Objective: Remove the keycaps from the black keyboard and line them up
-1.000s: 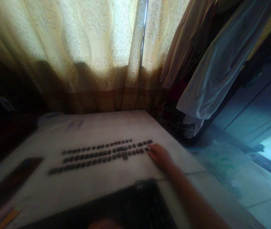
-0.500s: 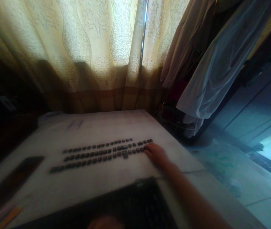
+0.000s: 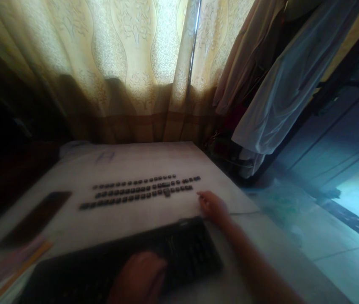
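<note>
My left hand [image 3: 139, 274] is over the black keyboard [image 3: 195, 249], with its blurred fingers curled in. Whether anything is inside them is hidden. Out to the right, my right hand [image 3: 212, 204] is low over the white tabletop, index finger stretched out and the others loosely bent, with nothing seen in it. Its fingertip is just short of the right end of the nearest row of black keycaps [image 3: 141, 196]. Several loose keycaps form three long rows behind the keyboard. A larger keycap [image 3: 166, 192] sticks out of the nearest row.
A dark flat slab [image 3: 36, 219], perhaps a phone, lies at the left. Closer in, a blurred orange stick [image 3: 24, 270] lies beside something pinkish. Patterned curtains [image 3: 135, 63] hang behind the table [image 3: 154, 158]. Clothes [image 3: 274, 101] hang at the right above the tiled floor.
My right hand has drawn back from the keycaps toward me, leaving the end of the nearest row uncovered. The view has tilted down, showing more of the keyboard and my left hand.
</note>
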Demonstrator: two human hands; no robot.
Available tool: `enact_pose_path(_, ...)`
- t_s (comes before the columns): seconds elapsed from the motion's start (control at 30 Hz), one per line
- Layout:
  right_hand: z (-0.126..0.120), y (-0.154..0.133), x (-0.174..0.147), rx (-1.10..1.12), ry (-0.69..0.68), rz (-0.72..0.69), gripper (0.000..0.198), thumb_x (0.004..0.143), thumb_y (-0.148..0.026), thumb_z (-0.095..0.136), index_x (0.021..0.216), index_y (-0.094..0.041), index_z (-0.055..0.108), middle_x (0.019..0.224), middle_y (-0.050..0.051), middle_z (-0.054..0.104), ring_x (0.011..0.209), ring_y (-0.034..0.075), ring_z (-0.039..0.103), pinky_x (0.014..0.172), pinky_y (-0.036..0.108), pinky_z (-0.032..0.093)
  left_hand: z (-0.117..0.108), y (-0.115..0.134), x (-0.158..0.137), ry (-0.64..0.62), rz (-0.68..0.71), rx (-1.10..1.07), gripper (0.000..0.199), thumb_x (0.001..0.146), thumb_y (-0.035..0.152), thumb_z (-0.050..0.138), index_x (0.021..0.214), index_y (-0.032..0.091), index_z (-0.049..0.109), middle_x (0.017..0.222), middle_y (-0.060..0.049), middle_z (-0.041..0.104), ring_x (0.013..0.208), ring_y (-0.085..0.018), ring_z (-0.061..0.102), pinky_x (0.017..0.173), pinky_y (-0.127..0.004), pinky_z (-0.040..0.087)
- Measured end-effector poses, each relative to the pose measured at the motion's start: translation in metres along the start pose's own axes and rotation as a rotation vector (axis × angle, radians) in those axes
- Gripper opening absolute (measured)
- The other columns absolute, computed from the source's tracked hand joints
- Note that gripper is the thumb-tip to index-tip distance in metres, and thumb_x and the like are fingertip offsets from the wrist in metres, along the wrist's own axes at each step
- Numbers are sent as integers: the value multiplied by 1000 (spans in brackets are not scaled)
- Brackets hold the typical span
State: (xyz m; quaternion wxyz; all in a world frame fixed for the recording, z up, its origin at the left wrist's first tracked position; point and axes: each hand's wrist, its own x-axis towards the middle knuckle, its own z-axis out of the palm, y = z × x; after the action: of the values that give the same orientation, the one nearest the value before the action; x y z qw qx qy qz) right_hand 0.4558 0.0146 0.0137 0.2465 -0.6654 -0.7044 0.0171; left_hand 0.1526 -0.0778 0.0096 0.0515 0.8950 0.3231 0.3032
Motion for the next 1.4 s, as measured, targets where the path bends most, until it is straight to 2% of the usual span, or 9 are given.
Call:
enact_pose_path(0.13,-19,-44,-40,160,-108,-337,25,90,-16,48,105,-22,67,94,6,68,85,18,62,76,28,49,-5,10,5,-47,-61,-21,21,86,13,51,100,23,63,88,-2,70,79,-17,66,71,-29,55)
enact_pose_path(0.27,-20,-80,-67,38,-278,-607,21,93,-23,52,107,-28,67,94,3,66,83,17,59,72,26,45,-5,14,5,-56,-73,-20,24,86,10,50,102,22,62,92,-3,70,83,-19,65,74,-32,54)
enact_pose_path(0.53,-31,-103,-59,-311,-370,-843,14,92,-21,55,84,-19,66,92,5,62,75,17,56,57,28,39,1,18,1,-22,16,108,22,90,11,43,99,19,62,89,-5,70,82,-21,65,74,-36,54)
enact_pose_path(0.77,-44,-106,-54,-357,-449,-953,13,94,-13,49,87,-15,61,85,5,65,75,20,60,60,31,44,-4,28,0,-14,60,160,18,89,19,49,102,17,63,96,-7,70,89,-24,64,78,-41,54)
enact_pose_path(0.87,-41,-88,-51,-254,-424,-822,15,93,-12,47,90,-16,61,85,7,66,74,18,61,62,29,45,-7,29,0,-25,65,174,22,87,19,53,108,17,62,101,-7,70,93,-24,64,81,-41,53)
enact_pose_path(1.07,-40,-31,-49,712,94,-9,22,85,-36,56,98,-18,62,77,4,66,62,16,61,56,29,49,-6,28,0,-33,54,172,24,88,23,54,110,19,63,105,-6,70,95,-23,64,83,-40,54)
enact_pose_path(1.17,-38,-15,-51,1044,149,292,31,76,-47,64,85,-17,64,73,4,66,59,15,60,51,27,48,-2,31,3,-37,70,195,27,88,24,55,113,21,62,112,-6,69,101,-24,64,88,-43,53)
enact_pose_path(1.27,-33,-12,-52,1094,79,369,35,66,-48,73,79,-16,66,71,4,66,61,16,61,54,28,50,6,35,7,-81,103,230,34,87,28,58,121,23,59,121,-7,66,110,-26,61,92,-47,51)
enact_pose_path(1.4,-25,-12,-56,1048,-82,305,29,66,-42,74,80,-17,66,69,2,66,61,16,62,58,31,52,16,38,12,-157,147,278,39,86,26,58,124,21,57,127,-10,63,113,-28,60,90,-48,53)
